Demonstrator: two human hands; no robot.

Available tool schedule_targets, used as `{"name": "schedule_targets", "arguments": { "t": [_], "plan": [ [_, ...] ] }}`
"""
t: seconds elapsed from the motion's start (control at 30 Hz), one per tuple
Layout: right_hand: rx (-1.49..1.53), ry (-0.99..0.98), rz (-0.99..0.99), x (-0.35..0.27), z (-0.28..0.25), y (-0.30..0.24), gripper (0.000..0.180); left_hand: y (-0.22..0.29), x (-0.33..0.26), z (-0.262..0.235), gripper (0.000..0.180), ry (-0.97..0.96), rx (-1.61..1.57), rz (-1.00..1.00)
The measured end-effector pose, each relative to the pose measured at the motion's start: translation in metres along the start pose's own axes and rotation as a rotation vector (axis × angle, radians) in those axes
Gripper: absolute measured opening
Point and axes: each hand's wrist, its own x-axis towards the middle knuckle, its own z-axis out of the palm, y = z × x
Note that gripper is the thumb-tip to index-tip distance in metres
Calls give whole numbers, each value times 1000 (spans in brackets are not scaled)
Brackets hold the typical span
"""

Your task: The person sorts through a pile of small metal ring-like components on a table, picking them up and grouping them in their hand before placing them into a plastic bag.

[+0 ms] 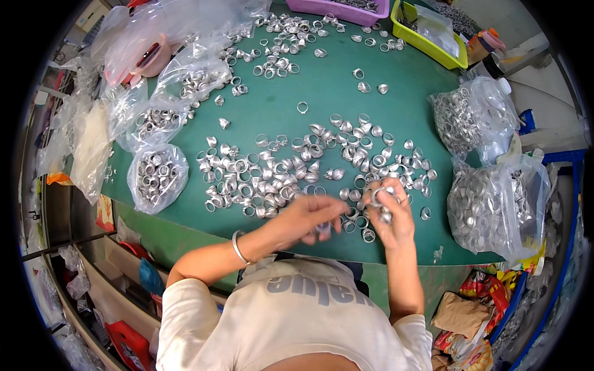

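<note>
My right hand (393, 213) is closed around a few silver-coloured metal rings (385, 216), raised over the near edge of the green table. To its left, my left hand (309, 217) hovers with bent fingers smeared by motion, a bangle on its wrist. Something shiny shows below those fingers, but whether they grip it cannot be made out. A wide spread of loose rings (272, 179) lies just beyond both hands, some plain-looking, some with broad ridged tops.
Clear plastic bags of rings stand at the left (158, 176) and right (495, 207) of the green table (260, 111). More loose rings (281, 46) lie at the back. A purple basket (337, 11) and a yellow-green basket (427, 40) occupy the far side.
</note>
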Motion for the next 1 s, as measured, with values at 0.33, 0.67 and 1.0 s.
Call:
{"name": "schedule_targets", "arguments": {
  "t": [0.33,0.67,1.0],
  "plan": [
    [-1619,-685,-579,-51,38,43,26,-55,-11,12,37,-58,-757,-417],
    [-1288,-788,-573,-61,24,16,22,-78,-5,8,24,-221,-886,-343],
    [-1801,160,-554,-77,-20,17,36,-83,-12,12,18,-149,-508,-65]
  ]
}}
